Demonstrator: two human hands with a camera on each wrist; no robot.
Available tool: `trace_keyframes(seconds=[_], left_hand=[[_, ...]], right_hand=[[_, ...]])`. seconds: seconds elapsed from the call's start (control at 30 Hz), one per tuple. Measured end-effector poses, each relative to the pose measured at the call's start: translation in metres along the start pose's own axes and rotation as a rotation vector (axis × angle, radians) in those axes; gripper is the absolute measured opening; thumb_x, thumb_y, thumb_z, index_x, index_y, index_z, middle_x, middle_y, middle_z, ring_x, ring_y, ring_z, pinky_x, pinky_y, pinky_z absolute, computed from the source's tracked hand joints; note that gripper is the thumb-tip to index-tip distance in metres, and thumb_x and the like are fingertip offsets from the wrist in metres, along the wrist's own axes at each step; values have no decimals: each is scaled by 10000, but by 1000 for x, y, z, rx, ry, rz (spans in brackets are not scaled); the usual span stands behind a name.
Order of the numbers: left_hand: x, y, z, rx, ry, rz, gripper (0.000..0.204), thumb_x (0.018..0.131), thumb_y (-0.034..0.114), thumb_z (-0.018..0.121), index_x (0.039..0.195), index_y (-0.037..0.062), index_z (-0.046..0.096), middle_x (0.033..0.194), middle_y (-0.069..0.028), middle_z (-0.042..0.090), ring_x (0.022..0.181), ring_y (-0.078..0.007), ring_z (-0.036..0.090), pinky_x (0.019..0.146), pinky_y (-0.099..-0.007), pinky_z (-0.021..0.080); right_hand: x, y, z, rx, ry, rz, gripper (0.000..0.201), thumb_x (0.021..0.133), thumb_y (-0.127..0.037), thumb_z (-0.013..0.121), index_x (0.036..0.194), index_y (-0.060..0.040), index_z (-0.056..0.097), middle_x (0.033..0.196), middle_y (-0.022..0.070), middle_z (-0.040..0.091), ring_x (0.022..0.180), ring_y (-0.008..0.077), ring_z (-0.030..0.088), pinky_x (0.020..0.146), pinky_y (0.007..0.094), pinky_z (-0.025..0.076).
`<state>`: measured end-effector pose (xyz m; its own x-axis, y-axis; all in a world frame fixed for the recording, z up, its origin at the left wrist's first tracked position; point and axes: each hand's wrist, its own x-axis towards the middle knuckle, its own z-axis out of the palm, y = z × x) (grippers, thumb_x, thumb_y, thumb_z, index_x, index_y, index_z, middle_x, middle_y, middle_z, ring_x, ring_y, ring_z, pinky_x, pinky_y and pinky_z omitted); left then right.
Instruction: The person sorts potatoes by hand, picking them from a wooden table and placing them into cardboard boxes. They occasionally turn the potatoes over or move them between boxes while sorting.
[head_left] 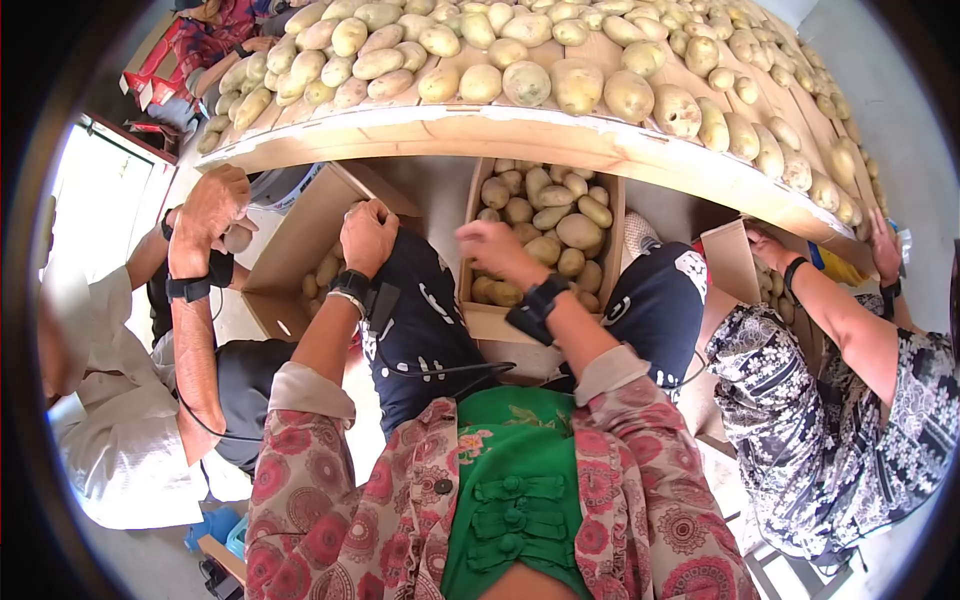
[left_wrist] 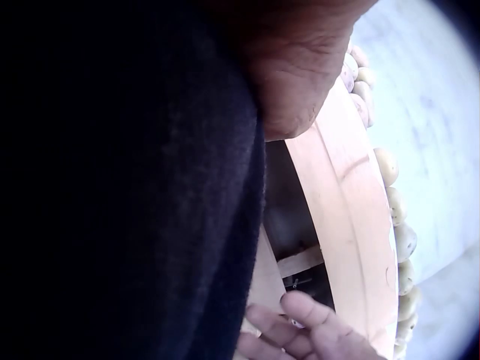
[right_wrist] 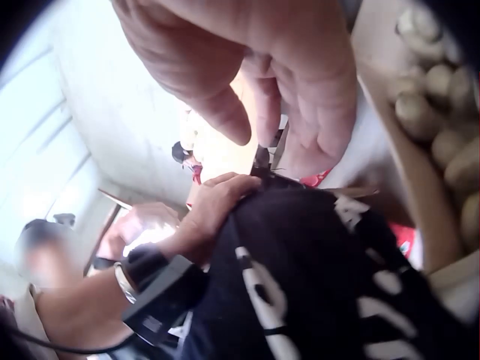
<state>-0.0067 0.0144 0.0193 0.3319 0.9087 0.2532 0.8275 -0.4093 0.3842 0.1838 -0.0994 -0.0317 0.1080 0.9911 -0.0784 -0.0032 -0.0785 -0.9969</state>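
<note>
My left hand rests on the dark trouser knee, loosely bent, with no object visible in it; the right wrist view also shows this left hand on the knee. Only the heel of the left hand shows in the left wrist view. Slightly blurred, my right hand hovers by the left side of a cardboard box of potatoes between the knees. Its fingers are relaxed and hold nothing, and they hang down apart in the right wrist view.
Many potatoes lie on a slatted wooden table ahead. Another open box with potatoes stands left of the left knee. One person sits at the left with a potato; another at the right reaches to a box.
</note>
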Motion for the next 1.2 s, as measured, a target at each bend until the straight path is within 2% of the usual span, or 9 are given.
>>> trace_keyframes(seconds=[0.1, 0.2, 0.23, 0.27, 0.3, 0.53, 1.03, 1.1, 1.2], left_hand=[[1, 0, -5, 6, 5, -6, 156, 732, 196, 620, 702, 50, 574, 757, -126, 593, 776, -317, 564, 709, -421, 450], [-14, -5, -5, 2, 37, 24, 166, 736, 209, 626, 713, 57, 564, 765, -124, 599, 783, -319, 563, 715, -424, 446], [-13, -6, -6, -5, 75, 58, 162, 735, 206, 626, 715, 58, 563, 765, -125, 597, 782, -319, 561, 713, -426, 446], [-13, -8, -9, -15, 98, 59, 162, 735, 206, 626, 715, 58, 563, 765, -125, 597, 782, -319, 561, 713, -426, 446], [-9, -5, -7, -24, 84, 19, 148, 725, 188, 621, 705, 52, 567, 753, -128, 589, 772, -322, 559, 705, -426, 446], [-8, 5, -5, -48, 35, 18, 122, 701, 153, 617, 694, 41, 568, 751, -133, 586, 766, -328, 556, 701, -427, 444], [5, 14, 2, 16, 4, 15, 130, 704, 162, 615, 688, 47, 558, 744, -131, 581, 751, -326, 545, 697, -420, 443], [3, 15, 1, 15, 14, 12, 129, 705, 161, 614, 686, 47, 557, 741, -130, 580, 756, -326, 546, 699, -420, 444], [3, 12, 3, 10, 17, 14, 128, 706, 160, 614, 682, 48, 557, 742, -127, 581, 767, -326, 547, 703, -421, 445]], right_hand=[[-1, -23, 24, 318, -98, 113, 257, 776, -154, 600, 978, 0, 636, 807, 86, 657, 676, 137, 607, 583, 288, 493], [-3, 23, -27, -214, 130, -100, 239, 756, -172, 586, 927, -15, 644, 825, 125, 661, 712, 216, 627, 642, 313, 496], [-11, 25, -57, -388, 155, 62, 240, 739, -196, 592, 902, -30, 652, 828, 147, 657, 725, 279, 626, 684, 347, 492], [-7, 83, -87, -542, 321, -16, 244, 735, -165, 574, 930, -37, 645, 904, 168, 651, 813, 334, 612, 757, 400, 475], [-23, 45, -125, -759, 335, 171, 293, 730, -177, 611, 979, -22, 627, 908, 182, 650, 875, 322, 612, 777, 384, 477], [-28, 73, -155, -798, 439, 291, 437, 657, -114, 609, 1084, -29, 573, 1090, 220, 563, 1016, 380, 536, 893, 420, 432], [-3, 87, -127, -1250, 360, 345, 445, 737, -213, 644, 1108, -7, 513, 1113, 212, 508, 1014, 426, 512, 803, 475, 479], [5, 91, -125, -1470, 384, 383, 415, 700, -150, 662, 1067, -30, 512, 1025, 195, 554, 886, 379, 600, 577, 450, 530], [8, 75, -141, -1180, 171, 477, 463, 708, -182, 671, 1111, -68, 472, 1075, 198, 576, 832, 363, 634, 535, 481, 526]])
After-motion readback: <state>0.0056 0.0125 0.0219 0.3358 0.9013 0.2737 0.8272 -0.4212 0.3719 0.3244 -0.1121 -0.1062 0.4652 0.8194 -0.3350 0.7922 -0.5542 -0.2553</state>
